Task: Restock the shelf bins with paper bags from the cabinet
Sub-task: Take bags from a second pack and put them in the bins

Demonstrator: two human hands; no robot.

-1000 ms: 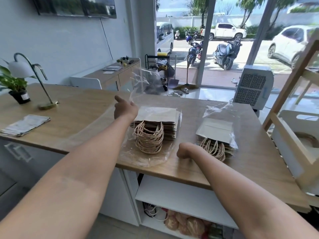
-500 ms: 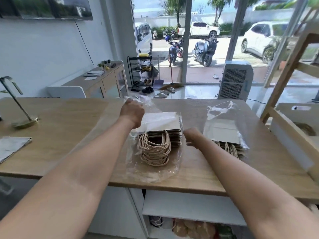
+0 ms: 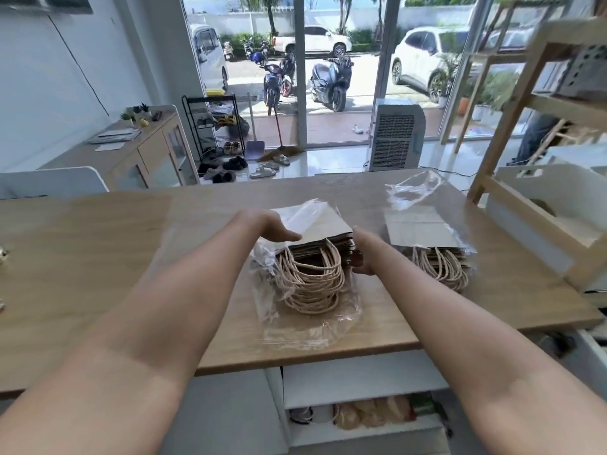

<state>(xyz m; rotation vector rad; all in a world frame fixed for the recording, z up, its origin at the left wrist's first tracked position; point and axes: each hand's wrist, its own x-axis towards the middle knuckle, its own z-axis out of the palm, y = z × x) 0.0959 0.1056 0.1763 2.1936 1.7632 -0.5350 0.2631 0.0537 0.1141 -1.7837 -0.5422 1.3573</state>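
Note:
A stack of brown paper bags [image 3: 323, 249] with twisted rope handles [image 3: 308, 287] lies in an opened clear plastic wrap [image 3: 295, 333] on the wooden counter [image 3: 98, 257]. My left hand [image 3: 262, 226] rests on the stack's left top edge over bunched plastic, thumb lying across the top sheet; its fingers are hidden. My right hand [image 3: 361, 254] grips the stack's right side. A second wrapped stack of bags [image 3: 423, 231] lies to the right of my right hand.
A wooden shelf frame [image 3: 525, 93] stands at the right with a white bin [image 3: 558, 192] in it, close to the counter's right end. Below the counter edge an open white cabinet shelf [image 3: 361, 382] holds wrapped goods. Glass doors lie beyond.
My left hand has dropped from holding the plastic up to the stack's left top. My right hand moved left from the counter edge to the stack's right side. The view shifted right.

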